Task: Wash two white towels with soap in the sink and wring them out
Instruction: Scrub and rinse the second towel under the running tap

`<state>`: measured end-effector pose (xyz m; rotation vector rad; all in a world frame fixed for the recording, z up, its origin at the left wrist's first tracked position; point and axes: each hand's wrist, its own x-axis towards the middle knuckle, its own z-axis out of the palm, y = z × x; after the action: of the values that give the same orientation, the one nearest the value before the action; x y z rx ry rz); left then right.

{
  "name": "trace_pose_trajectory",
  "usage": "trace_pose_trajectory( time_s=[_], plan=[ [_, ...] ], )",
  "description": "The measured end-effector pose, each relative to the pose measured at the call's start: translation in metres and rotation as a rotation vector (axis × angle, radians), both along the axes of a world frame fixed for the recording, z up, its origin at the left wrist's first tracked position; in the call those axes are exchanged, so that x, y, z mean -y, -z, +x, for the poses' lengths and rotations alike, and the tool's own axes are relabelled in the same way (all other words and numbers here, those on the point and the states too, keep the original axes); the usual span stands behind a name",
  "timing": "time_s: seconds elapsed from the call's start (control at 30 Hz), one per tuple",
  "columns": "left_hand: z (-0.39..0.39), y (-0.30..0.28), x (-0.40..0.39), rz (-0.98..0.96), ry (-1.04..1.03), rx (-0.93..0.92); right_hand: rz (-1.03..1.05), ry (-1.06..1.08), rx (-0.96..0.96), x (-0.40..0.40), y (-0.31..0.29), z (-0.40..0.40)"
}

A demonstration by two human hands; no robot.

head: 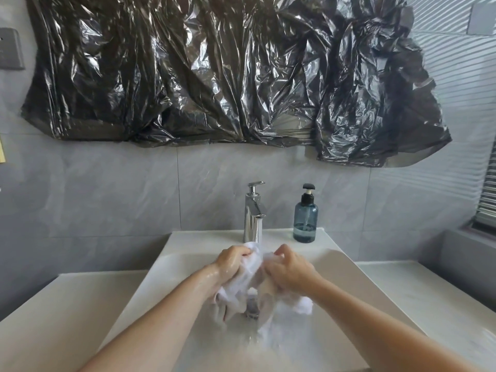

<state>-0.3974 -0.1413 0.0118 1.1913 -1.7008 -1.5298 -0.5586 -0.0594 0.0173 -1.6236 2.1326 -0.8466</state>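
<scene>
A wet white towel is bunched over the middle of the sink, just under the chrome faucet. My left hand grips its left part and my right hand grips its right part, fingers curled into the cloth. Folds of cloth hang down from both hands toward the drain, and white foam lies in the basin. Whether this is one towel or two, I cannot tell. A blue pump bottle of soap stands on the rim to the right of the faucet.
Black plastic sheeting covers the wall above the sink. A pale countertop runs to both sides of the basin. A grey switch plate is at the upper left, and window blinds are at the right edge.
</scene>
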Motion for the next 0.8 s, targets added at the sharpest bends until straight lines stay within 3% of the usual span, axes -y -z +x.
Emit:
trace_pose_trajectory(
  time_s=[0.07,0.23,0.37,0.43,0.5,0.63,0.8],
  plan=[
    [0.007,-0.001,0.005,0.044,-0.015,0.181,0.062,-0.009,-0.092,0.001,0.002,-0.009],
    [0.021,0.002,0.011,-0.325,0.034,0.74,0.151,-0.151,-0.143,-0.008,0.003,-0.011],
    [0.034,0.013,-0.009,-0.503,0.272,0.898,0.336,-0.244,-0.427,-0.014,0.01,-0.008],
    [0.036,0.027,-0.014,-0.671,0.407,1.007,0.358,-0.187,-0.452,-0.011,0.023,-0.005],
    [0.037,0.041,-0.005,-0.663,0.342,1.088,0.329,-0.136,-0.405,-0.004,0.034,-0.004],
    [0.035,0.038,0.01,-0.608,0.128,0.991,0.214,0.011,-0.033,-0.003,0.023,-0.007],
    [0.006,0.009,0.014,-0.113,-0.061,0.046,-0.117,0.107,0.48,0.0,0.002,0.0]
  ],
)
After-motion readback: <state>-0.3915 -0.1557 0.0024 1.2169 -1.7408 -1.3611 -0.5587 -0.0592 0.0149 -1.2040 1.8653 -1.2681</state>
